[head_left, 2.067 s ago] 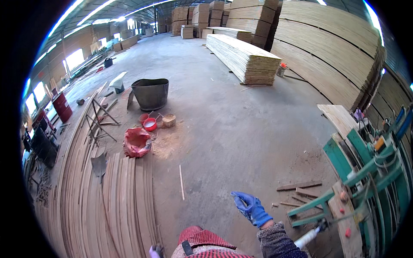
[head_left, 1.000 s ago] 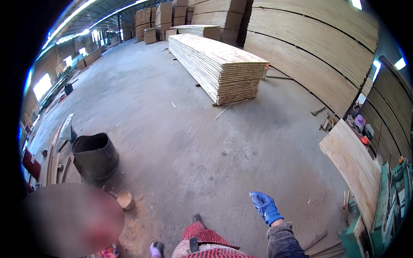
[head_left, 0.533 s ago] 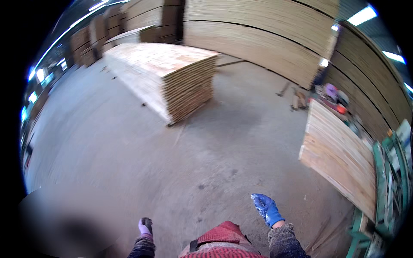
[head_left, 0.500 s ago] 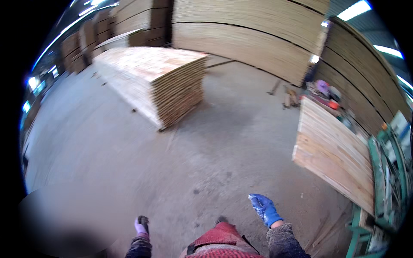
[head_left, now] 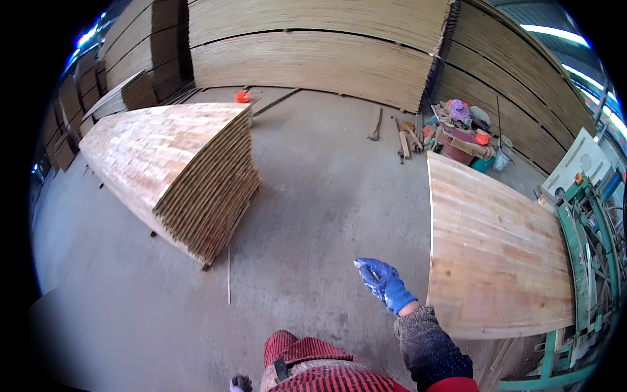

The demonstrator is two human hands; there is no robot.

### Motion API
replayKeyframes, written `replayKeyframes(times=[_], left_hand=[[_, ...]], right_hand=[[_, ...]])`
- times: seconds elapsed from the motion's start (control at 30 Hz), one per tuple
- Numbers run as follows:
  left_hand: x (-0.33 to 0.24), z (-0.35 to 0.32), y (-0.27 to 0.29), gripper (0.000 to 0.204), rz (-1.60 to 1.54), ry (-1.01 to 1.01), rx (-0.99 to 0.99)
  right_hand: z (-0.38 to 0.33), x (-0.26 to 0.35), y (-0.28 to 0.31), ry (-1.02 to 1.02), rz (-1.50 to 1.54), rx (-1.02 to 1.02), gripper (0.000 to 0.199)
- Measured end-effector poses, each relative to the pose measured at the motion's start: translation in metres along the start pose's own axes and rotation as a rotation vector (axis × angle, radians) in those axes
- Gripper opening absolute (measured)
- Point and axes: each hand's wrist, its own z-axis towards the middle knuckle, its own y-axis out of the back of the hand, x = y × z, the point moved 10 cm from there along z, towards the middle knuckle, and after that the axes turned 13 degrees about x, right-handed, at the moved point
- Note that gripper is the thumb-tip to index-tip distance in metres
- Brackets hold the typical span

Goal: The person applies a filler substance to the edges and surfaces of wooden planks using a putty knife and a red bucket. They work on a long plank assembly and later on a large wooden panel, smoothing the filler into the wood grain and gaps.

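Observation:
My right hand (head_left: 384,284), in a blue glove with white smears, hangs out in front of my body with its fingers curled together; nothing shows in it. Just to its right lies a wide panel of joined wood strips (head_left: 499,251), its right edge at a green metal machine (head_left: 591,238). Hand and panel are apart. At the bottom edge only a bit of my left hand (head_left: 240,383) shows, in a lavender and dark glove, its fingers mostly cut off. Ahead on the left stands a stack of similar wood panels (head_left: 209,189), out of reach of both hands.
Tall board stacks (head_left: 313,62) line the back. A pile of cloths and containers (head_left: 460,134) stands beyond the panel, beside some wooden-handled tools (head_left: 406,138). An orange-red bucket (head_left: 242,97) sits behind the left stack. A thin strip (head_left: 229,277) lies on the concrete floor (head_left: 307,215).
The panel stack and the machine-side panel now appear nearer and larger. My right hand has risen slightly in view; my left hand has dropped almost out of the lower edge.

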Motion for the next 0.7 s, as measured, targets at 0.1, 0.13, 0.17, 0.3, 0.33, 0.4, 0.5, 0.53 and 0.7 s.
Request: replayKeyframes(times=[0.1, 0.13, 0.17, 0.3, 0.33, 0.4, 0.5, 0.53, 0.7], left_hand=[[0.007, 0.108, -0.044, 0.008, -0.042, 0.082, 0.074], [0.000, 0.137, -0.051, 0.005, -0.043, 0.084, 0.080], [-0.026, 0.182, -0.062, 0.004, -0.024, 0.089, 0.111], [-0.151, 0.331, -0.158, 0.008, 0.269, -0.124, 0.221], [-0.213, 0.387, -0.220, 0.007, 0.283, -0.224, 0.284], [-0.279, 0.470, -0.335, 0.023, -0.054, -0.042, 0.446], [-0.384, 0.487, -0.551, 0.029, -0.020, -0.022, 0.505], [-0.412, 0.508, -0.593, 0.032, -0.042, -0.034, 0.443], [-0.494, 0.534, -0.879, 0.022, 0.186, -0.288, 0.925]], right_hand=[[0.081, -0.048, 0.060, -0.070, -0.129, -0.121, 0.023], [0.116, -0.066, 0.066, -0.109, -0.084, -0.138, 0.023], [0.154, -0.076, 0.071, -0.119, -0.031, -0.171, 0.022], [0.213, -0.165, 0.096, -0.459, 0.391, -0.427, 0.024], [0.231, -0.173, 0.121, -0.453, 0.503, -0.481, 0.024], [0.240, -0.218, 0.133, -0.502, 0.774, -0.592, 0.025], [0.237, -0.189, 0.214, -0.513, -0.214, -0.670, 0.026], [0.244, -0.166, 0.245, -0.486, -0.496, -0.664, 0.026], [0.241, -0.203, 0.335, -0.785, -0.899, -0.877, 0.037]])
